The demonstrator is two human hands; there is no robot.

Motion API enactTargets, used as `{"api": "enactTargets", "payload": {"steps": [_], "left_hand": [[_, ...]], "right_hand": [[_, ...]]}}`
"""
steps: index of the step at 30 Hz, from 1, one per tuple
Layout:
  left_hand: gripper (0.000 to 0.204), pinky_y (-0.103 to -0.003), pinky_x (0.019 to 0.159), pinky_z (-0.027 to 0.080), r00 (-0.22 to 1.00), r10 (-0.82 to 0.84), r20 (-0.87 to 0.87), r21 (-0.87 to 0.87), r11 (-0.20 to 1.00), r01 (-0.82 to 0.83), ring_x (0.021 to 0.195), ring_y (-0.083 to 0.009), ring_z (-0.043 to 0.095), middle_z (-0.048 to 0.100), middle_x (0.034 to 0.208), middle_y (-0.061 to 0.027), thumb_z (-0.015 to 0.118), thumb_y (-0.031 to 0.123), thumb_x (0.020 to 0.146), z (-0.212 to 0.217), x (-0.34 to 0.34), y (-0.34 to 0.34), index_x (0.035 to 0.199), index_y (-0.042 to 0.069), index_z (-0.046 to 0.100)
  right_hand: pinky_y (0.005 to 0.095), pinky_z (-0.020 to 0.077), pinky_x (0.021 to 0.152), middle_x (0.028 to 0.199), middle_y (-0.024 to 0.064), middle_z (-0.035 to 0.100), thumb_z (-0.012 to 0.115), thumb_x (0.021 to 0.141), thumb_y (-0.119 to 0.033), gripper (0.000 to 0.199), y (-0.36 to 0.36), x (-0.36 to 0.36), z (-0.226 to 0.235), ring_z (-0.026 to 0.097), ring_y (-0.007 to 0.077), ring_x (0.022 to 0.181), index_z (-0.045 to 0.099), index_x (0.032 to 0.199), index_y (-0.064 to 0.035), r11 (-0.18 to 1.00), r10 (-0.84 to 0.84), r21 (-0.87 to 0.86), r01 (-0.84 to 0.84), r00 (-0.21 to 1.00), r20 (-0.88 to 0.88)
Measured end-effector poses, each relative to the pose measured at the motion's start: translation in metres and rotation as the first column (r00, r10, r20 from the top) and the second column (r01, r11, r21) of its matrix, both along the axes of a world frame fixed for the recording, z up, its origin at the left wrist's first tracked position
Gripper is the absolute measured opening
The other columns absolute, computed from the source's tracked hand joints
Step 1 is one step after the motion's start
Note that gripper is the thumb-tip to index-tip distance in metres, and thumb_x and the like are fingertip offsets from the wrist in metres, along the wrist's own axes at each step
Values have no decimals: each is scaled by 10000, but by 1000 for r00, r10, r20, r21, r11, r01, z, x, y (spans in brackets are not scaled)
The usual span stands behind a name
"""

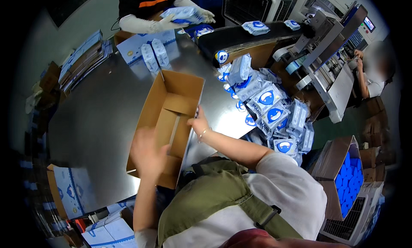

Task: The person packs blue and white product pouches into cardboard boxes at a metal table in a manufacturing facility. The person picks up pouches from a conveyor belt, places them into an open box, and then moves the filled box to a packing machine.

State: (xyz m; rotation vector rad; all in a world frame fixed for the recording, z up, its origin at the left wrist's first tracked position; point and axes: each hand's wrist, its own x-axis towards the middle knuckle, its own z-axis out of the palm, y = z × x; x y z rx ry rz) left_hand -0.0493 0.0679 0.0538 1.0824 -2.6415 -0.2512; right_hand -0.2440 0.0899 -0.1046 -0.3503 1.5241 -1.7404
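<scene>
An open, bare-inside cardboard box (182, 103) stands tilted at the near edge of the metal table. My right hand (198, 122) grips its right wall, thumb on the inner side and fingers outside. Over the left wall hangs my left hand (148, 151), smeared by motion, so its fingers cannot be read. Past the box, two white-and-blue packs (155, 54) stand upright side by side. To the right lies a heap of soft white-and-blue packs (266, 97) with a whale-like figure on them.
The metal table (98, 115) spreads to the left. Flattened cartons (83, 61) are stacked at its far left. Across it, a gloved co-worker (150, 16) holds packs. A black conveyor belt (231, 35) carries packs. A carton of blue-capped items (339, 179) stands right.
</scene>
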Motion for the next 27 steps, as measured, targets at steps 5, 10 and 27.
{"api": "enactTargets", "payload": {"steps": [5, 10, 27], "left_hand": [[461, -421, 839, 470, 809, 505, 301, 348, 732, -586, 964, -399, 598, 623, 984, -282, 658, 320, 756, -89, 147, -66, 1040, -41, 622], [422, -424, 749, 505, 609, 754, 245, 151, 591, -793, 858, -360, 640, 661, 925, -205, 684, 348, 704, -116, 180, -111, 957, 10, 670], [315, -410, 739, 495, 640, 767, 43, 200, 621, -758, 803, -361, 642, 666, 826, -199, 633, 207, 718, -129, 183, -118, 931, -25, 645]], "right_hand": [[582, 442, 731, 1302, 142, 411, 507, 679, 34, 904, 11, 56, -3, 512, 319, 988, 130, 1447, -259, 942, 180, 75, -328, 680, 711], [546, 412, 918, 1227, 133, 519, 599, 709, 6, 778, -34, 33, -97, 473, 323, 1161, 287, 1407, -141, 778, 619, -361, -514, 529, 581], [487, 151, 1115, 1113, 73, 561, 833, 469, -385, 689, -129, 32, -10, 414, 261, 1186, 619, 1079, -148, 361, 491, 811, -461, -645, -586]]}}
